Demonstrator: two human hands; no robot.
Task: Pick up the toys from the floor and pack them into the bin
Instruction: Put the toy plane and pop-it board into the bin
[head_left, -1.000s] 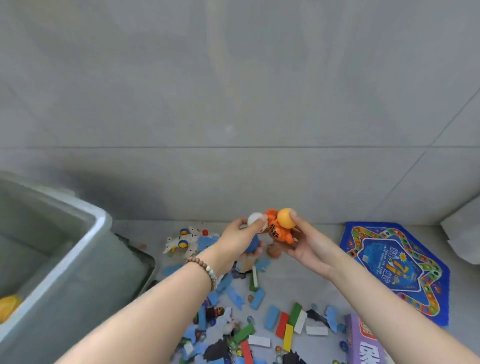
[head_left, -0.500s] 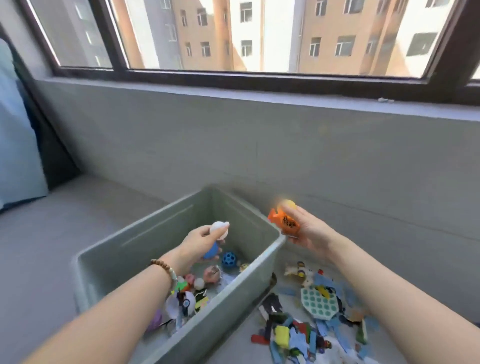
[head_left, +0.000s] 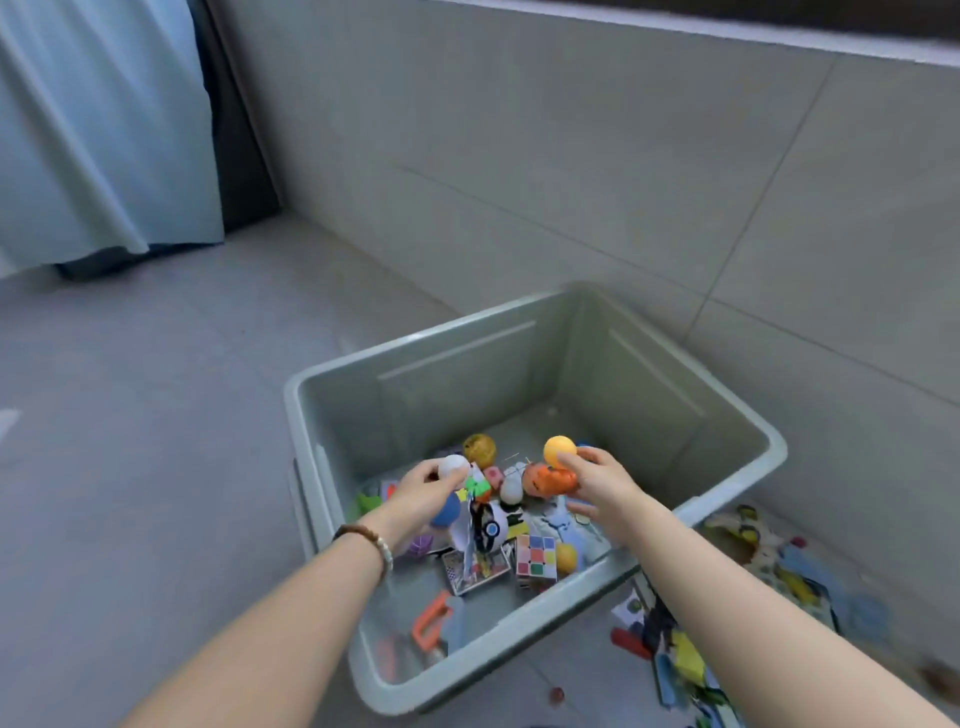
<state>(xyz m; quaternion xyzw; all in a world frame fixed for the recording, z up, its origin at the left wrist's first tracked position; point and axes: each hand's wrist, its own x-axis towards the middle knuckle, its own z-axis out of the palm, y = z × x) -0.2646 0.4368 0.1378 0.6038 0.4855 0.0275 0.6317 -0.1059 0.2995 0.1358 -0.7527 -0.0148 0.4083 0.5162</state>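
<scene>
Lying in the bin (head_left: 467, 400) — pastel cube (head_left: 536, 557), orange saw (head_left: 432, 621).

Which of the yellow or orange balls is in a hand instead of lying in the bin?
The bright orange ball, pinched by the right hand. The dull gold ball and the yellow ball beside the colour cube lie loose in the bin.

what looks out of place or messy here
Nothing looks broken or spilled. The only mess is the loose toys scattered on the floor right of the bin, not yet packed. The left hand holds a white ball and the right hand an orange ball and orange toy over the bin.
</scene>
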